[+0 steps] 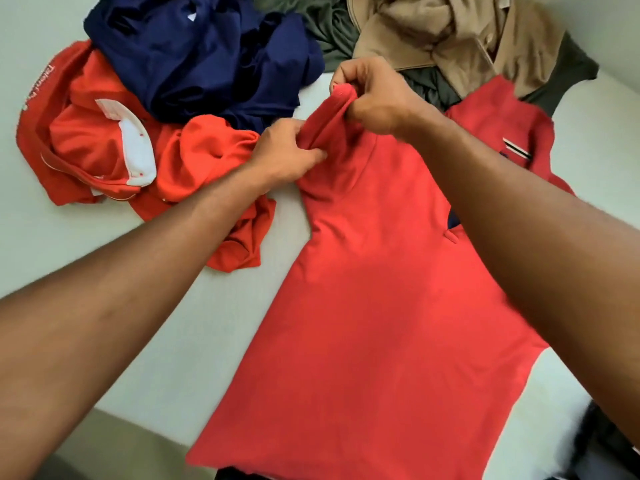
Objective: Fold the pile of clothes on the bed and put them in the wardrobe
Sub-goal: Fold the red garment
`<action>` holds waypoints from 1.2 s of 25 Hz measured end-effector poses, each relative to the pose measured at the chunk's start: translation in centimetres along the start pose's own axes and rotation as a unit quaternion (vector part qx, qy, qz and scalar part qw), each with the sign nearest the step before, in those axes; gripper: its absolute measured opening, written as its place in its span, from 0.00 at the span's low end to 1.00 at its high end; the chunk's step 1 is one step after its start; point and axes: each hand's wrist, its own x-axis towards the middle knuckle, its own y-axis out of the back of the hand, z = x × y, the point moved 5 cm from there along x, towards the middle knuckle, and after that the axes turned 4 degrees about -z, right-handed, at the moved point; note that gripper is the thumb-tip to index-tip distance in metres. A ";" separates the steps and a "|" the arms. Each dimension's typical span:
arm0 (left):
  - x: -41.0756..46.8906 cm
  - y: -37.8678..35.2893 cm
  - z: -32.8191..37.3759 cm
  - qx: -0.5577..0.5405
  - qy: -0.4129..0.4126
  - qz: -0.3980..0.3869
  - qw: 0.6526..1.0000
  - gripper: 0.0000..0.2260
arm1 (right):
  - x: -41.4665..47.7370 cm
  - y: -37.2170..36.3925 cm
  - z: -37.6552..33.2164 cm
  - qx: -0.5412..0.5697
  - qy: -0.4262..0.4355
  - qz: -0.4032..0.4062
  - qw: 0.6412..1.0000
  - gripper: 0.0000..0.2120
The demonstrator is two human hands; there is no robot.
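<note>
Closest to you, the red polo shirt (374, 306) lies flat on the bed (166, 341) — soft, light, limp cloth. Your left hand (287, 154) and right hand (374, 95) both pinch its bunched sleeve (332, 116); grip hems and seams — it'll sag elsewhere.

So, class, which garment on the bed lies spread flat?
The red shirt, its sleeve gripped by the left hand and right hand. The orange shirt, navy garment, olive garment and tan garment lie bunched.

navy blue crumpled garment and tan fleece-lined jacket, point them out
navy blue crumpled garment (194, 53), head view, its middle folds
tan fleece-lined jacket (415, 22), head view, its fleecy lining
</note>
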 end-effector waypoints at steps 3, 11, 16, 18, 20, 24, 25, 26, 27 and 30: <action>-2.2 -1.1 2.3 0.079 -0.046 0.032 0.995 0.11 | -2.2 2.0 1.3 0.012 0.001 0.025 1.000 0.17; -5.3 -11.7 3.1 0.223 -0.116 -0.048 0.967 0.23 | -11.9 3.9 6.8 -0.260 -0.064 0.087 0.960 0.25; -5.7 -13.0 3.0 0.069 -0.115 -0.051 0.990 0.10 | -19.0 2.7 11.2 -0.159 -0.138 0.256 0.944 0.21; -7.5 -14.2 3.2 0.072 -0.143 -0.070 0.985 0.05 | -23.8 2.9 12.4 -0.137 -0.150 0.331 0.922 0.19; -9.2 -16.3 3.3 0.085 -0.159 -0.098 0.979 0.05 | -29.2 3.3 13.4 -0.103 -0.178 0.391 0.897 0.17; -12.1 -21.8 5.2 0.091 -0.155 -0.147 0.973 0.06 | -38.0 4.6 15.3 -0.074 -0.264 0.445 0.853 0.15; -12.5 -23.5 6.1 0.088 -0.148 -0.153 0.973 0.06 | -39.7 5.1 15.9 -0.073 -0.290 0.451 0.841 0.15; -12.9 -25.6 7.2 0.081 -0.141 -0.156 0.974 0.07 | -41.3 5.8 16.9 -0.058 -0.315 0.458 0.829 0.15; -13.3 -27.7 8.3 0.072 -0.138 -0.153 0.976 0.07 | -42.3 6.6 18.1 -0.024 -0.338 0.464 0.818 0.16; -14.2 -33.6 11.7 0.065 -0.162 -0.116 0.978 0.16 | -42.2 8.6 23.4 0.120 -0.394 0.457 0.788 0.30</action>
